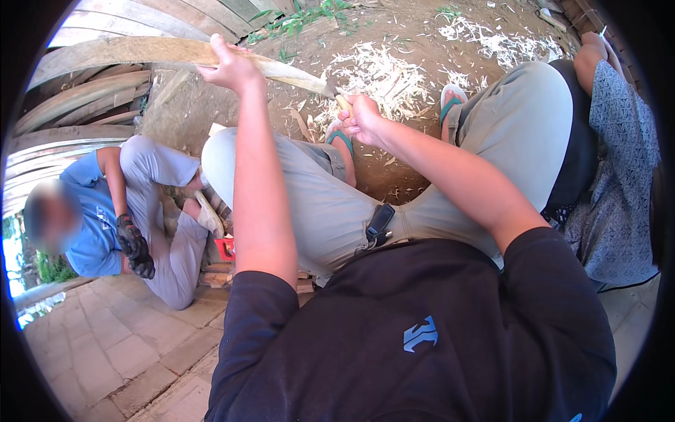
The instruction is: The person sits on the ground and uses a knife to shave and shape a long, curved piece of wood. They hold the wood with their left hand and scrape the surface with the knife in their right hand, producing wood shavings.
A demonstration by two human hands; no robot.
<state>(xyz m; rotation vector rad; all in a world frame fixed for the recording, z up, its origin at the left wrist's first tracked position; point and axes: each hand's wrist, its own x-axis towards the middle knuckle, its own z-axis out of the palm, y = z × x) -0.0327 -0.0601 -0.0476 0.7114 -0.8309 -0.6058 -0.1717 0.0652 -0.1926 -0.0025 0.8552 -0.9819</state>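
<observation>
A long, pale wooden plank (151, 50) runs from the far left edge toward the middle, tapering at its right end. My left hand (235, 67) grips it partway along, thumb raised at the top edge. At the tapered tip, my right hand (365, 119) is closed round the yellowish handle (343, 104) of a short hand tool. The tool's dark metal blade (330, 86) touches or nearly touches the wood; its exact kind is too small to tell.
Curled wood shavings (380, 74) litter the dirt beyond my sandalled feet. Stacked planks (84, 105) lie at far left. A co-worker in a blue shirt (98, 211) and dark gloves sits to my left, near a red object (225, 248). Another person in patterned clothing (619, 176) sits close at right.
</observation>
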